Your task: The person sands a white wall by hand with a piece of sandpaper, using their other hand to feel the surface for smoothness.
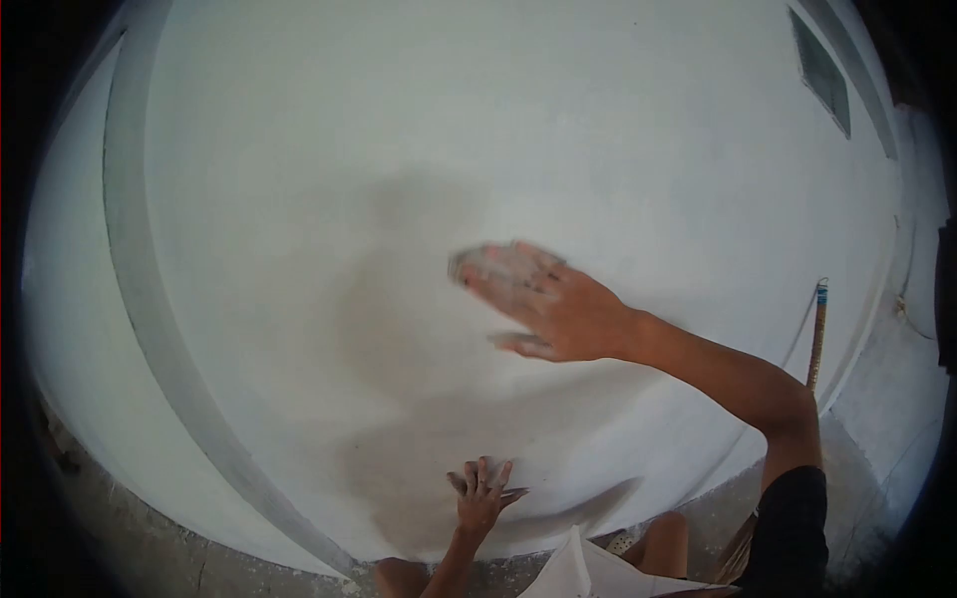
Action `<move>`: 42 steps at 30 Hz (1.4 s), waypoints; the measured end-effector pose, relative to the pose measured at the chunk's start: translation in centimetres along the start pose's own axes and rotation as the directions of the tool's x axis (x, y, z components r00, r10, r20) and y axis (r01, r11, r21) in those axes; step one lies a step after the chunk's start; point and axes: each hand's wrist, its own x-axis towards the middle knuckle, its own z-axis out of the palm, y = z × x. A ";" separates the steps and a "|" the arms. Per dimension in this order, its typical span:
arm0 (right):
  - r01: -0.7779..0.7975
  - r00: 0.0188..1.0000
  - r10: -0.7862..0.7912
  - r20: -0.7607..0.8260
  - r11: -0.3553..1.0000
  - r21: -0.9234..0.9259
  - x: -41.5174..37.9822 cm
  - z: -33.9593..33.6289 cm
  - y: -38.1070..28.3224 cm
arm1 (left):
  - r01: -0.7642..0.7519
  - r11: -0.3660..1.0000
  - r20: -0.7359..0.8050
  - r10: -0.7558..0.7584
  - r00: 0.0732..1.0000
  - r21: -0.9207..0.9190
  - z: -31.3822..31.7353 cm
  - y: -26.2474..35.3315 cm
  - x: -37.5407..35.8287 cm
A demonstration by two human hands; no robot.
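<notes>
My right hand point(563, 307) lies stretched out over a pale painted wall point(598, 149), fingers pointing left and the thumb apart below them. Motion smears its fingertips, and a greyish white film shows over the fingers. Lower down, my left hand point(479, 503) rests with spread fingers against the same wall, fingertips upward and darkened by shadow. Neither hand shows an object in its grasp. Soft shadows of my head and arms fall across the wall around both hands.
A slim handle with a blue top point(819, 334) leans on the wall at right. A raised grey strip point(169, 319) runs down the left side. High at right sits a small dark panel point(822, 75). White cloth point(588, 573) lies near my knees, above the concrete floor point(150, 533).
</notes>
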 end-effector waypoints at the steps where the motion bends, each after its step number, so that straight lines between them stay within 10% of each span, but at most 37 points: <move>1: 0.134 0.990 -0.134 0.038 0.991 -0.011 -0.1 0.1 0.5 | -0.005 1.000 0.001 0.005 1.000 0.009 0.0 0.1 0.1; 2: 0.266 0.961 -0.264 0.080 0.964 -0.021 0.0 0.1 1.1 | -0.012 1.000 -0.001 0.012 1.000 0.013 0.1 0.1 0.3; 6: -0.218 0.947 0.133 -0.291 0.934 -0.283 4.8 -3.5 5.4 | -0.034 0.999 0.024 0.034 0.999 0.005 -0.5 0.1 0.6; 9: -0.299 0.890 0.172 -0.422 0.919 -0.258 6.2 -2.2 4.0 | -0.042 0.997 -0.006 0.043 0.999 0.057 -0.4 -0.2 0.5; 14: 0.197 0.946 -0.274 0.173 0.910 0.365 -0.5 4.5 -5.9 | -0.049 0.999 0.033 0.050 0.998 -0.013 -0.4 -0.5 0.4; 17: 0.308 0.921 -0.350 0.174 0.923 0.229 -1.9 5.3 -6.0 | -0.039 0.999 0.062 0.040 0.997 -0.018 -0.5 -0.4 0.1; 22: -0.242 0.970 0.236 -0.067 0.965 -0.104 -4.1 4.9 -7.2 | -0.039 0.997 0.139 0.048 0.989 -0.067 -1.2 -0.5 0.1; 25: -0.020 0.987 -0.010 0.162 0.983 0.181 -9.4 9.4 -10.5 | -0.040 0.997 0.114 0.047 0.992 -0.059 -1.0 -0.7 0.0; 28: 0.263 0.949 -0.266 0.171 0.964 0.038 -13.3 11.5 -11.2 | -0.037 0.997 0.068 0.042 0.997 -0.071 -1.2 -0.6 0.2; 36: -0.501 0.865 0.493 -0.087 0.853 -0.144 -13.2 7.4 -9.5 | -0.008 0.997 0.064 0.013 0.998 -0.077 -0.9 -0.8 -0.1; 42: -0.195 0.977 0.193 0.085 0.981 0.011 -20.6 11.4 -11.2 | -0.026 0.998 0.048 0.028 0.998 -0.050 -0.7 -0.8 0.0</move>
